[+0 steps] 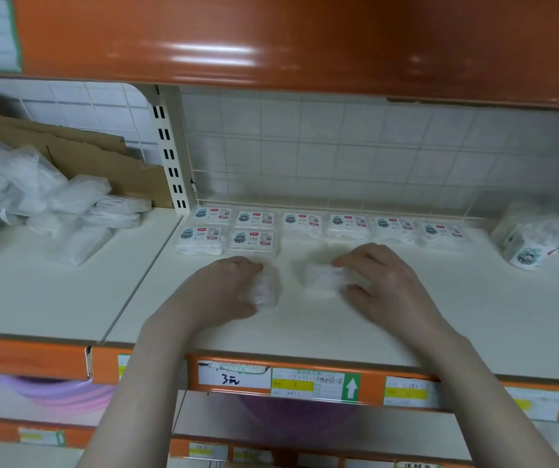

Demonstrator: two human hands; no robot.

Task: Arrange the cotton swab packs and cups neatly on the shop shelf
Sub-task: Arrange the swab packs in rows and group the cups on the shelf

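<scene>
The price strip (234, 380) on the shelf's (372, 319) orange front edge carries a handwritten "3元" beside a yellow-and-green tag with a white arrow; the smaller print is too blurred to read. Labelled packs (254, 219) with a cartoon figure and red mark sit in a row along the back wire grid (305, 157), two more in front at the left. Bare white shelf lies ahead of them to the front edge. The left hand (224, 288) curls its fingers round a clear pack (264, 292); the right hand (376, 282) pinches another pack (322, 276), both low on the shelf. Bagged stock (541, 238) lies far right.
</scene>
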